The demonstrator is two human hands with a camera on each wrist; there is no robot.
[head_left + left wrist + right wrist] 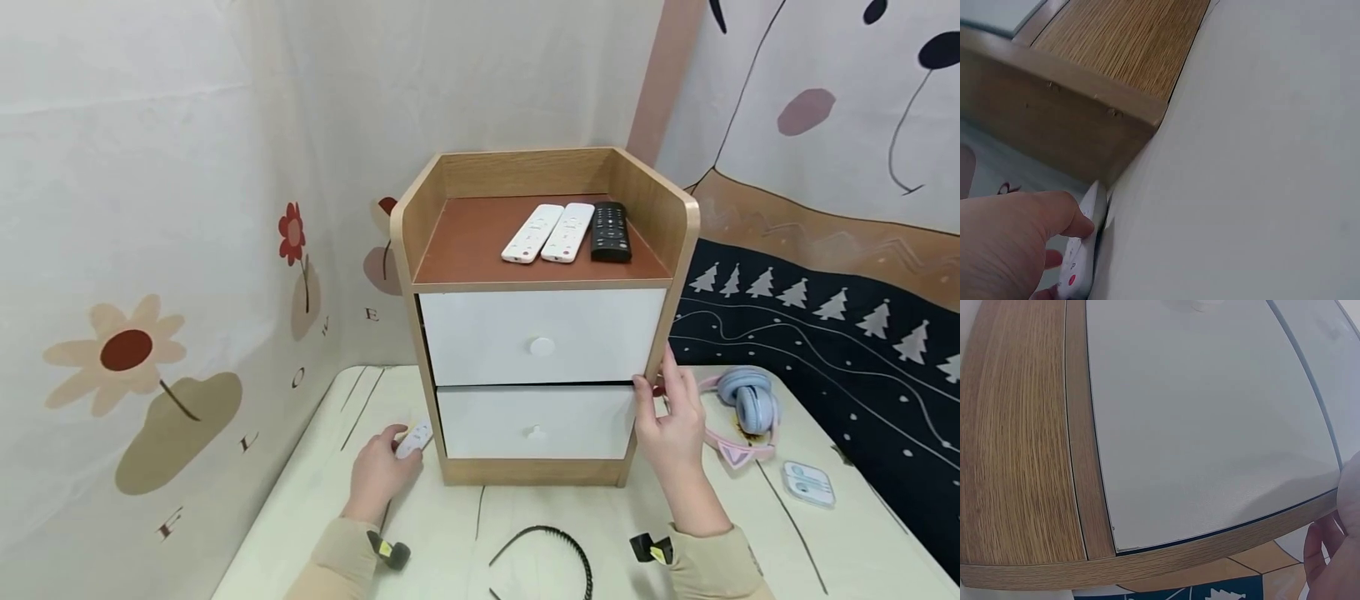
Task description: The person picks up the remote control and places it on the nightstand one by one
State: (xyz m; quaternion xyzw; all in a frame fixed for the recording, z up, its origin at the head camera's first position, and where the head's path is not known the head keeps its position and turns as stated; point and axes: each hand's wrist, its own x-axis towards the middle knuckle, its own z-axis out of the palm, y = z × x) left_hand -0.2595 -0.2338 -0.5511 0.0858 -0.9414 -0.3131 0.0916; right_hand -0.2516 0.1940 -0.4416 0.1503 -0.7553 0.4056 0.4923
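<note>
My left hand (381, 471) grips a white remote control (415, 438) low beside the left side of a small two-drawer cabinet (536, 472). In the left wrist view, thumb and fingers pinch this remote, its red button showing, near the cabinet's bottom corner. On the other side my right hand (672, 417) touches the cabinet's right edge, thumb at the front and fingers up along the side panel. Both white drawers look closed. On top lie two white remotes (567, 233) and a black remote (611, 232), side by side. Something dark red shows partly behind the right hand.
Right of the cabinet lie blue-and-pink headphones (750, 408) and a small clear case (808, 483). A black headband (577, 550) lies in front. All stand on a cream padded surface (450, 533), with patterned cloth (187, 208) hanging behind.
</note>
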